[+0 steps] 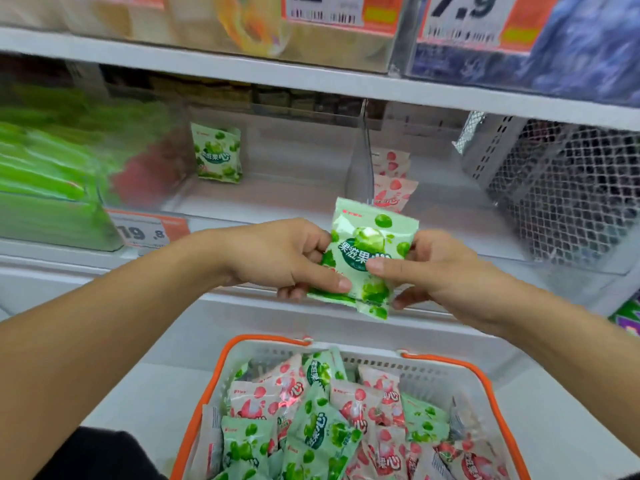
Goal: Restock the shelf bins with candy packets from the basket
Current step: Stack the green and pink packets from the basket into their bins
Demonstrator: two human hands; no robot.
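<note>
Candy packets fill the basket at the bottom of the view, green ones and pink ones mixed in a loose heap. Both hands hold one green packet above the basket, in front of the shelf. The left hand pinches its left edge, thumb on the front and fingers behind. The right hand pinches its right edge the same way, thumb on the printed face. The packet is tilted slightly, its top toward the bins.

Behind it, the left bin holds a single green packet standing upright near the back. A clear divider separates it from the right bin, where a few pink packets stand just beside the divider. A grey mesh basket sits on the shelf at far right. Green packs are stacked at far left, blurred. A price tag hangs on the shelf edge below them.
</note>
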